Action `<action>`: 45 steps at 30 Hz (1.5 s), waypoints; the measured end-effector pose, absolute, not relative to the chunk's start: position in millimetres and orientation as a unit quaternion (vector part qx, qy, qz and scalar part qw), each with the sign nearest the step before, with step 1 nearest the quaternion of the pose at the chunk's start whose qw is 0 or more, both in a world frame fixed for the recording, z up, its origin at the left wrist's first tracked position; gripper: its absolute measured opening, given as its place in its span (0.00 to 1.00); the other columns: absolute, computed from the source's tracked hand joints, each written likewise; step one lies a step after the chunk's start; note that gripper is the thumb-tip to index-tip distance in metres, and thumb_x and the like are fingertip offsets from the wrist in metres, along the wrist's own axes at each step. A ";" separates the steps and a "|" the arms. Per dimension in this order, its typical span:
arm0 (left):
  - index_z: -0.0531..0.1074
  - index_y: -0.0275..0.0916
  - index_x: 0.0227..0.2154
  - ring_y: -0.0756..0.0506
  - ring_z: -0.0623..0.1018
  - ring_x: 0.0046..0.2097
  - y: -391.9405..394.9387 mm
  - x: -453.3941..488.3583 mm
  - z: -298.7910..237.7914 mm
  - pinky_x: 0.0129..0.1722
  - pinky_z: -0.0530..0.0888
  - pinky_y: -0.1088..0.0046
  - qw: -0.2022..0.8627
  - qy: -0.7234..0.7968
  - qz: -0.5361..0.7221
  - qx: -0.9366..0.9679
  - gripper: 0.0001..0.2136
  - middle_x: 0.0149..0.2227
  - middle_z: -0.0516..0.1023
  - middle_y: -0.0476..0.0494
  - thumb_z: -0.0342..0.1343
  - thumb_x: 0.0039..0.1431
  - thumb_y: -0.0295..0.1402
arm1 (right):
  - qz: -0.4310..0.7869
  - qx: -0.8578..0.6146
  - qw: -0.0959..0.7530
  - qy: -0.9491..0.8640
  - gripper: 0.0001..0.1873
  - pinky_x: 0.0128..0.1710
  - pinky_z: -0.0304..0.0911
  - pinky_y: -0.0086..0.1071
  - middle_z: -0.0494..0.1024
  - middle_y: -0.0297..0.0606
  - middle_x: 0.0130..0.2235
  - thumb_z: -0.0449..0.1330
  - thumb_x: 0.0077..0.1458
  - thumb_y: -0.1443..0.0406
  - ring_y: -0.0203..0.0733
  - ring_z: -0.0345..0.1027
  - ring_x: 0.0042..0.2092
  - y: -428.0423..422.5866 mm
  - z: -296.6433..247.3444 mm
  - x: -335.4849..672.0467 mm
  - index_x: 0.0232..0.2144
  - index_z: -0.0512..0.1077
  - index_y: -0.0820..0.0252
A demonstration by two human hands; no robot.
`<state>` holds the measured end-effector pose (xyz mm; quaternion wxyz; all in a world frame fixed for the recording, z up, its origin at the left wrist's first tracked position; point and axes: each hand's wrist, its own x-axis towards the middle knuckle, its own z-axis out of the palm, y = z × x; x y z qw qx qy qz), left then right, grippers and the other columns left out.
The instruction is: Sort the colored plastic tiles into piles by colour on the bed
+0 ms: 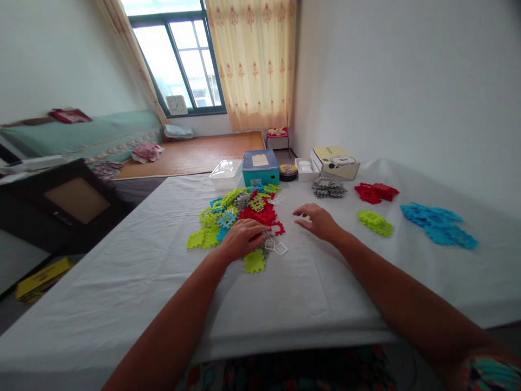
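Heaped tiles [259,213] are lying before the blue box [249,174], under and beyond the left hand [243,238], which is resting half-curled, its hold impossible to tell; apart from them, front-right of the box, the right hand [318,221] is hovering half-open, empty.

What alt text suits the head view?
Left hand on a mixed pile of notched tiles on a white tablecloth; the open right hand beside it, not touching. Farther right lie grey tiles, red tiles, green tiles and blue tiles.
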<state>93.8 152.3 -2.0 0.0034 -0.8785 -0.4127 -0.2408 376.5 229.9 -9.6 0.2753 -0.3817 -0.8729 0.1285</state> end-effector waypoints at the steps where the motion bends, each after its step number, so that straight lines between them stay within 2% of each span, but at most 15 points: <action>1: 0.76 0.44 0.46 0.45 0.77 0.44 154.7 90.4 -3.5 0.48 0.71 0.65 0.020 -0.437 -0.264 -0.860 0.12 0.42 0.80 0.44 0.50 0.65 0.38 | 0.171 -0.342 0.263 -0.886 0.11 0.40 0.66 0.32 0.78 0.41 0.41 0.60 0.57 0.61 0.39 0.71 0.37 222.6 -9.3 369.8 0.41 0.76 0.59; 3: 0.76 0.44 0.45 0.45 0.78 0.44 159.9 83.2 -7.7 0.47 0.72 0.65 0.043 -0.485 -0.315 -0.815 0.12 0.42 0.80 0.44 0.50 0.65 0.38 | 0.227 -0.262 0.217 -0.912 0.14 0.38 0.66 0.31 0.78 0.39 0.41 0.63 0.55 0.57 0.37 0.71 0.36 207.6 -9.1 356.3 0.41 0.76 0.57; 6: 0.74 0.43 0.47 0.44 0.78 0.44 168.4 71.9 -15.7 0.46 0.74 0.65 0.054 -0.536 -0.374 -0.755 0.13 0.43 0.80 0.44 0.49 0.65 0.38 | 0.195 -0.200 0.165 -0.946 0.18 0.42 0.65 0.33 0.77 0.41 0.43 0.66 0.51 0.55 0.43 0.71 0.42 192.5 -10.6 342.7 0.42 0.77 0.56; 10: 0.73 0.43 0.49 0.42 0.77 0.47 177.4 58.7 -24.9 0.48 0.74 0.62 0.098 -0.570 -0.385 -0.719 0.14 0.44 0.79 0.43 0.51 0.63 0.36 | 0.148 -0.198 0.168 -0.954 0.10 0.44 0.64 0.34 0.79 0.42 0.40 0.61 0.57 0.61 0.42 0.71 0.42 190.0 -12.9 338.2 0.40 0.77 0.57; 14: 0.73 0.44 0.49 0.41 0.75 0.49 180.1 53.3 -29.3 0.51 0.73 0.60 0.118 -0.575 -0.377 -0.717 0.14 0.45 0.78 0.42 0.53 0.61 0.34 | 0.100 -0.283 0.215 -0.929 0.10 0.41 0.62 0.31 0.80 0.41 0.36 0.56 0.59 0.65 0.40 0.71 0.37 200.8 -9.9 345.0 0.37 0.77 0.59; 17: 0.74 0.44 0.49 0.41 0.74 0.50 179.0 54.3 -28.8 0.53 0.71 0.58 0.117 -0.573 -0.384 -0.714 0.14 0.47 0.76 0.42 0.53 0.60 0.33 | 0.070 -0.406 0.246 -0.877 0.12 0.37 0.61 0.30 0.80 0.40 0.36 0.53 0.62 0.63 0.40 0.72 0.35 219.7 -7.8 364.5 0.38 0.77 0.58; 19: 0.74 0.43 0.49 0.41 0.73 0.51 178.0 56.0 -27.0 0.54 0.71 0.57 0.113 -0.560 -0.386 -0.724 0.14 0.48 0.76 0.42 0.52 0.61 0.31 | 0.049 -0.474 0.247 -0.844 0.13 0.37 0.61 0.31 0.81 0.40 0.38 0.53 0.62 0.62 0.41 0.72 0.36 235.1 -9.3 382.1 0.40 0.77 0.57; 22: 0.75 0.43 0.47 0.42 0.73 0.50 176.6 59.3 -23.7 0.53 0.70 0.58 0.103 -0.522 -0.376 -0.758 0.13 0.46 0.77 0.42 0.51 0.62 0.30 | 0.018 -0.502 0.244 -0.830 0.12 0.42 0.62 0.35 0.81 0.43 0.41 0.55 0.61 0.63 0.46 0.71 0.42 250.9 -14.6 399.8 0.41 0.78 0.58; 24: 0.76 0.43 0.46 0.43 0.73 0.49 174.8 62.7 -21.1 0.53 0.70 0.58 0.092 -0.494 -0.369 -0.782 0.12 0.45 0.77 0.43 0.51 0.63 0.30 | 0.019 -0.479 0.266 -0.836 0.12 0.46 0.62 0.38 0.80 0.44 0.43 0.56 0.60 0.64 0.47 0.70 0.44 250.6 -17.1 398.0 0.42 0.77 0.60; 27: 0.77 0.45 0.43 0.43 0.73 0.51 168.6 71.3 -15.3 0.55 0.69 0.59 0.057 -0.437 -0.333 -0.834 0.10 0.45 0.78 0.43 0.53 0.63 0.33 | 0.071 -0.404 0.295 -0.863 0.12 0.45 0.64 0.37 0.79 0.43 0.41 0.56 0.61 0.62 0.44 0.70 0.41 234.2 -16.1 377.5 0.42 0.77 0.59; 33: 0.78 0.48 0.42 0.43 0.73 0.52 152.2 94.1 -5.3 0.55 0.65 0.62 -0.021 -0.363 -0.205 -0.909 0.12 0.44 0.79 0.46 0.59 0.58 0.44 | 0.131 -0.293 0.286 -0.903 0.11 0.43 0.64 0.34 0.78 0.40 0.40 0.55 0.62 0.64 0.39 0.70 0.38 203.3 -8.7 345.2 0.42 0.77 0.56; 40: 0.78 0.45 0.38 0.45 0.73 0.45 152.2 97.7 -5.3 0.51 0.64 0.65 0.007 -0.387 -0.173 -0.906 0.13 0.38 0.79 0.45 0.48 0.67 0.41 | 0.185 -0.283 0.286 -0.897 0.12 0.38 0.64 0.31 0.78 0.39 0.39 0.55 0.62 0.62 0.36 0.70 0.34 204.7 -14.5 346.3 0.42 0.77 0.56; 45: 0.78 0.47 0.42 0.44 0.72 0.44 150.7 99.0 -6.7 0.51 0.62 0.63 0.020 -0.391 -0.162 -0.906 0.15 0.39 0.78 0.45 0.54 0.61 0.48 | 0.183 -0.260 0.250 -0.915 0.11 0.41 0.64 0.31 0.77 0.39 0.40 0.57 0.61 0.62 0.38 0.71 0.38 195.6 -15.6 336.3 0.42 0.77 0.56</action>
